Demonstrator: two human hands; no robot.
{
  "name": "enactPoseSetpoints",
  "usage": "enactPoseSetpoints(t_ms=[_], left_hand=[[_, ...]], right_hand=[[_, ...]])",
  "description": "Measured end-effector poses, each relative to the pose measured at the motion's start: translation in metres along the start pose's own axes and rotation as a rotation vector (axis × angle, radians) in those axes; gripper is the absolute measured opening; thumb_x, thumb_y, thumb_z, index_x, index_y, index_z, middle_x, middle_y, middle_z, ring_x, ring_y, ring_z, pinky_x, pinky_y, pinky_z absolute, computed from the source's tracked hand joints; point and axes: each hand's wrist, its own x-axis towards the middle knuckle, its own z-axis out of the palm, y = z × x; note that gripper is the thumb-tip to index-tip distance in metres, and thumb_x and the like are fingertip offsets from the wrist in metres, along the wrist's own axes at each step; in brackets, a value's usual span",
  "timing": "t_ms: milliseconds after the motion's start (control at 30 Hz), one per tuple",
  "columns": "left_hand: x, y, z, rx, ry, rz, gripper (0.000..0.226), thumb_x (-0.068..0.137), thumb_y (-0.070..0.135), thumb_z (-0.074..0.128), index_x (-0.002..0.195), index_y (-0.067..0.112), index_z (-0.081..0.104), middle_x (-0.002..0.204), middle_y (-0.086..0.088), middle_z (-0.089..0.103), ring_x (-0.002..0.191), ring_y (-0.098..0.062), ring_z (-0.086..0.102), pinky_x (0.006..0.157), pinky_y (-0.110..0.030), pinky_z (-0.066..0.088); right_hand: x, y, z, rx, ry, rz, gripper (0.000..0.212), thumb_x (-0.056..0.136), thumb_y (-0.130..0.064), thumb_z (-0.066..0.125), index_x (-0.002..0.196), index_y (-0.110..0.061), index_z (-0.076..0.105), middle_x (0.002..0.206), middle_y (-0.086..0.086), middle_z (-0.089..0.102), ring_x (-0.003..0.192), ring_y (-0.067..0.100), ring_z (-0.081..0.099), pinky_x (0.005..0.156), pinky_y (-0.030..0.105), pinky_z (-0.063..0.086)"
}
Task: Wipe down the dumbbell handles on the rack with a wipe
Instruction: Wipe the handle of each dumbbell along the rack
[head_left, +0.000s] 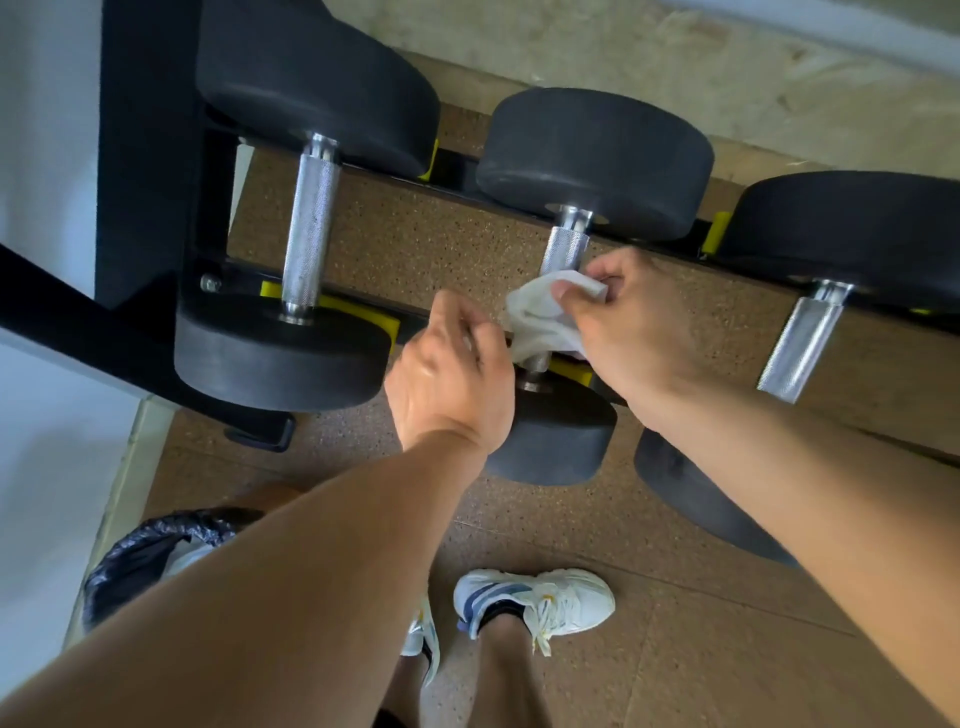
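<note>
Dumbbell handle (567, 248) lengthwise away, seemingly wipe-wrapped (540, 322)

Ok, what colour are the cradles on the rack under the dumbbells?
Yellow cradles on a black rack, clearest in the head view.

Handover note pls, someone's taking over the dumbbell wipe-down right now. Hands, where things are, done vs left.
Right hand: pinches the white wipe, which is wrapped round the lower part of the middle dumbbell handle.
Left hand: fingers curled beside the wipe at the same handle's near end; whether it grips the wipe cannot be told.
Rack: three dumbbells in view. The left handle and right handle are bare, no wipe on them.
Done: nothing here shows which handles are already clean.
Left: finish the middle handle, upper part still uncovered; check the other two.
Bin with black liner on the floor at near left.
</note>
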Motion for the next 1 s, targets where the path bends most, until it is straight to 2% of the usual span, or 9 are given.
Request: enactPoseSetpoints(t_ms=[100, 267, 367, 467, 533, 633, 767, 900, 1000], left_hand=[[0.000, -0.001, 0.001, 0.011, 0.005, 0.006, 0.013, 0.095, 0.027, 0.039, 0.093, 0.028, 0.052, 0.068, 0.011, 0.054, 0.069, -0.021, 0.051, 0.065, -0.034, 0.035], [0.000, -0.001, 0.001, 0.028, 0.006, 0.020, 0.012, 0.094, 0.027, 0.039, 0.090, 0.029, 0.051, 0.065, 0.012, 0.051, 0.069, -0.022, 0.051, 0.065, -0.034, 0.034], [0.000, -0.002, 0.001, 0.028, 0.005, 0.021, 0.012, 0.094, 0.026, 0.040, 0.087, 0.030, 0.050, 0.064, 0.012, 0.051, 0.069, -0.023, 0.050, 0.065, -0.034, 0.034], [0.001, -0.002, 0.001, 0.035, 0.007, 0.025, 0.012, 0.093, 0.027, 0.040, 0.086, 0.030, 0.049, 0.064, 0.011, 0.050, 0.069, -0.024, 0.050, 0.065, -0.034, 0.035], [0.001, -0.002, 0.001, 0.040, 0.012, 0.027, 0.013, 0.093, 0.028, 0.039, 0.086, 0.030, 0.050, 0.066, 0.010, 0.051, 0.069, -0.024, 0.049, 0.065, -0.034, 0.035], [0.001, -0.003, 0.002, 0.044, 0.008, 0.026, 0.013, 0.094, 0.030, 0.039, 0.086, 0.030, 0.050, 0.068, 0.008, 0.052, 0.069, -0.024, 0.049, 0.065, -0.034, 0.034], [0.001, -0.002, 0.002, 0.046, 0.004, 0.029, 0.015, 0.092, 0.030, 0.037, 0.086, 0.029, 0.051, 0.067, 0.008, 0.052, 0.067, -0.024, 0.048, 0.064, -0.034, 0.033], [0.001, -0.002, 0.001, 0.027, -0.022, -0.008, 0.015, 0.093, 0.026, 0.039, 0.086, 0.027, 0.052, 0.065, 0.009, 0.053, 0.069, -0.024, 0.049, 0.065, -0.035, 0.035], [0.001, -0.002, 0.001, 0.027, -0.024, -0.003, 0.016, 0.093, 0.026, 0.038, 0.086, 0.027, 0.052, 0.067, 0.007, 0.057, 0.068, -0.022, 0.051, 0.065, -0.034, 0.036]], right_hand=[[-0.003, 0.003, 0.009, 0.164, 0.166, 0.151, 0.031, 0.084, -0.041, 0.076, 0.102, -0.025, 0.057, 0.086, -0.012, 0.062, 0.073, 0.000, 0.061, 0.056, 0.014, 0.044], [-0.015, 0.009, 0.020, 0.260, 0.272, 0.210, 0.010, 0.091, -0.027, 0.072, 0.089, -0.030, 0.062, 0.079, -0.015, 0.061, 0.063, -0.008, 0.058, 0.053, 0.006, 0.042], [-0.018, 0.009, 0.022, 0.357, 0.301, 0.307, 0.008, 0.091, -0.028, 0.072, 0.089, -0.030, 0.064, 0.078, -0.015, 0.065, 0.070, -0.002, 0.061, 0.065, 0.019, 0.050], [-0.022, 0.001, 0.022, 0.359, 0.218, 0.315, 0.019, 0.095, -0.032, 0.064, 0.077, -0.032, 0.065, 0.074, -0.018, 0.064, 0.071, -0.002, 0.060, 0.068, 0.021, 0.049], [-0.029, -0.008, 0.021, 0.331, 0.077, 0.278, 0.032, 0.099, -0.044, 0.053, 0.074, -0.027, 0.062, 0.072, -0.010, 0.063, 0.069, 0.007, 0.058, 0.065, 0.027, 0.045], [-0.033, -0.014, 0.020, 0.192, -0.099, 0.237, 0.049, 0.093, -0.065, 0.046, 0.088, -0.020, 0.064, 0.082, -0.003, 0.067, 0.076, 0.015, 0.062, 0.067, 0.033, 0.046], [-0.029, 0.000, 0.024, 0.129, -0.038, 0.199, 0.022, 0.098, -0.029, 0.059, 0.119, -0.023, 0.062, 0.104, -0.006, 0.070, 0.093, 0.014, 0.067, 0.076, 0.028, 0.053], [-0.008, -0.004, 0.009, 0.226, 0.112, 0.207, 0.014, 0.100, -0.024, 0.058, 0.106, -0.034, 0.066, 0.087, -0.018, 0.064, 0.084, -0.001, 0.064, 0.074, 0.023, 0.054], [0.009, -0.019, 0.007, 0.327, 0.247, 0.186, 0.017, 0.095, -0.028, 0.064, 0.083, -0.038, 0.070, 0.082, -0.018, 0.070, 0.083, 0.002, 0.069, 0.080, 0.034, 0.060]])
